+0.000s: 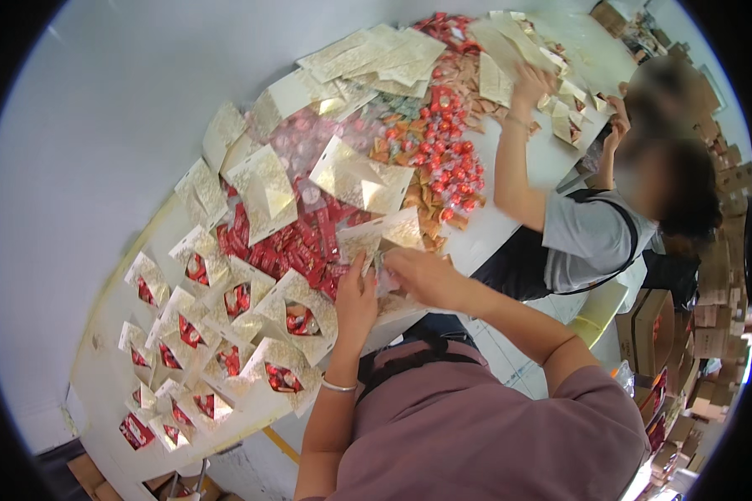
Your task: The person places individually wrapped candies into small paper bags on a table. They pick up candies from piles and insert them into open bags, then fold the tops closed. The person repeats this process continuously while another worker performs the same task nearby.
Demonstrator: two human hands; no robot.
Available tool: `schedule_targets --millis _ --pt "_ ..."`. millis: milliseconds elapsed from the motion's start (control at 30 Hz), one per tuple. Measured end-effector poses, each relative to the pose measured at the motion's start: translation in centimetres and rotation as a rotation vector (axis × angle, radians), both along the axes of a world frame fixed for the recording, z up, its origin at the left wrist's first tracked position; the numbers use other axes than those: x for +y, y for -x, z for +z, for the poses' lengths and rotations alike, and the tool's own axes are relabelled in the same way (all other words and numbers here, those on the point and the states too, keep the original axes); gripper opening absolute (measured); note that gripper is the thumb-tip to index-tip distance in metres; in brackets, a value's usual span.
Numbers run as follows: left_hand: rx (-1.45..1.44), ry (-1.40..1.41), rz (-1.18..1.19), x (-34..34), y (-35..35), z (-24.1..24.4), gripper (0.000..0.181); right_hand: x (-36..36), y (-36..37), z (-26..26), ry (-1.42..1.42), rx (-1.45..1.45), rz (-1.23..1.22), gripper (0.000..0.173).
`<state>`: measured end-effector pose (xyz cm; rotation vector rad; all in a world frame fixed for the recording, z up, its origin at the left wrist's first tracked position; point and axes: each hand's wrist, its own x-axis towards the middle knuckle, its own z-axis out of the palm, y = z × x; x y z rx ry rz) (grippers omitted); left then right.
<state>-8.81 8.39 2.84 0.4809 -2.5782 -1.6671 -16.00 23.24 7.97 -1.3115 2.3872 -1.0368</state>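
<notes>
In my left hand (357, 297) is the near side of a white-and-gold patterned paper box (385, 233), its top opening facing up. My right hand (427, 277) is at the right side of this box, fingers bent inward at its opening. Whether those fingers hold a sweet is too blurred to tell. Left of the box lies a heap of red wrapped packets (294, 247). Just beyond it, another open patterned box (361, 176) rests on the heaps. Filled boxes (230, 300) stand in rows at my left, red wrapped sweets showing through their openings.
Red ball-shaped sweets (454, 166), orange packets (417, 191) and pink-wrapped sweets (326, 134) lie heaped along the white table (288, 421). Flat patterned sheets (376, 53) are piled at the back. A co-worker (592, 232) handles boxes at the right; cardboard cartons (645, 322) stand behind.
</notes>
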Motion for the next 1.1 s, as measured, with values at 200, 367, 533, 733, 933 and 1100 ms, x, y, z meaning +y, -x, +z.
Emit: schedule_targets --millis 200,367,533,733,933,1100 --pt "-0.04 0.026 -0.036 0.6 0.4 1.1 0.04 0.5 -0.8 -2.2 -0.099 -0.017 -0.13 0.016" --pt "-0.009 -0.046 -0.065 1.3 0.5 -0.2 0.04 -0.3 -0.3 -3.8 -0.313 0.243 -0.157 0.014" --pt "-0.102 -0.135 -0.023 0.4 0.4 -1.8 0.041 -1.0 0.2 -1.7 -0.272 0.026 -0.175 0.015" --pt "-0.017 0.159 -0.022 1.1 1.5 0.0 0.042 -1.9 1.0 -4.4 -0.172 0.172 -0.119 0.014" --pt "0.016 0.167 0.037 0.0 3.5 0.1 0.041 -2.5 3.2 -1.2 -0.165 -0.02 -0.118 0.022" --pt "0.06 -0.051 0.061 0.4 7.4 2.2 0.038 -2.4 6.9 -0.3 0.034 0.256 -0.155 0.026"
